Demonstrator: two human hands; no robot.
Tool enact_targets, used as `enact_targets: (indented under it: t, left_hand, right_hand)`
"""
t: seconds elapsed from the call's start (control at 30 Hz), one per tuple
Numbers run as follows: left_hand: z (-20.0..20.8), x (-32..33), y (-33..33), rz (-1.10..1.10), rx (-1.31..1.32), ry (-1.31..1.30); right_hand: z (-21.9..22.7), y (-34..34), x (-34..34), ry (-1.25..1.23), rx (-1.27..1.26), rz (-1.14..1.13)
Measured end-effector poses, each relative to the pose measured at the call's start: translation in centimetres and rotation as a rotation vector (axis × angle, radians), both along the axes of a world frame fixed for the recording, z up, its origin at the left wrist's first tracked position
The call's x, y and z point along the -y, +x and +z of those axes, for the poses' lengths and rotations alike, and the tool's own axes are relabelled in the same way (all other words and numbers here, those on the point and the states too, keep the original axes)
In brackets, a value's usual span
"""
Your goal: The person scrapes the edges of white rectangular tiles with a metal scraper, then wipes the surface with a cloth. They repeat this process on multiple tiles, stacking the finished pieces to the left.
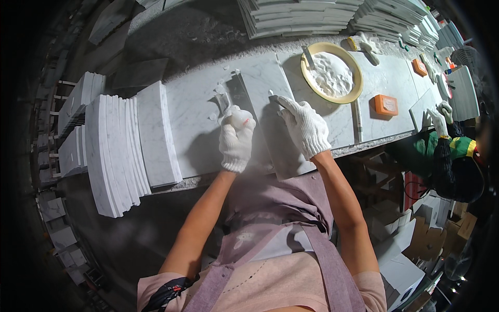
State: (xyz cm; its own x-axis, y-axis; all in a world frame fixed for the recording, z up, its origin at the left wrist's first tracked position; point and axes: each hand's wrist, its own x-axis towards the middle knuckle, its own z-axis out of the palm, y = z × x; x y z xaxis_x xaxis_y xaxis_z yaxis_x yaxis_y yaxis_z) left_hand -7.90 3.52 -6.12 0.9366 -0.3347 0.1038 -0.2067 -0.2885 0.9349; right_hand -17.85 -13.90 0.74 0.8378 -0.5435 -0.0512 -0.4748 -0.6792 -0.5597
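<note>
Clasped in the white-gloved left hand (236,141) is a rounded whitish object with a red mark (240,118); whether the white-gloved right hand (305,129) grips anything, I cannot tell. Beneath it, a rectangular grey marble tile (278,138) overhangs the pale stone bench's near edge (364,143). Room opens leftward toward stacked white slabs (112,151); a round yellow bowl (358,80) sits close by, rightward.

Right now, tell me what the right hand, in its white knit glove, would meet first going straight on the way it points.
The right hand would likely first meet the small white dab just ahead; whether that rests on the flat grey marble-like slab is unclear.
</note>
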Motion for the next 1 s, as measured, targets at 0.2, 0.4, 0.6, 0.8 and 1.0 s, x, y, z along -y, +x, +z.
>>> enact_targets:
  t: [0.2,0.4,0.6,0.8,1.0]
  left_hand:
    - [-0.3,0.0,0.1,-0.002,0.046,-0.004]
    - [0.3,-0.1,-0.2,-0.007,0.023,-0.043]
    - [0.4,0.0,-0.1,0.002,0.033,-0.011]
    - [0.1,0.1,-0.2,0.007,0.066,-0.023]
    - [0.3,0.0,-0.2,-0.003,0.018,-0.039]
  right_hand:
    - [-0.4,1.0,0.2,-0.012,0.019,-0.004]
    - [-0.9,1.8,0.7,-0.044,0.101,-0.002]
    - [0.0,1.5,0.5,-0.108,-0.054,0.058]
    - [0.8,-0.5,-0.4,-0.175,-0.153,0.074]
    - [0.3,0.2,0.6,-0.038,0.057,0.036]
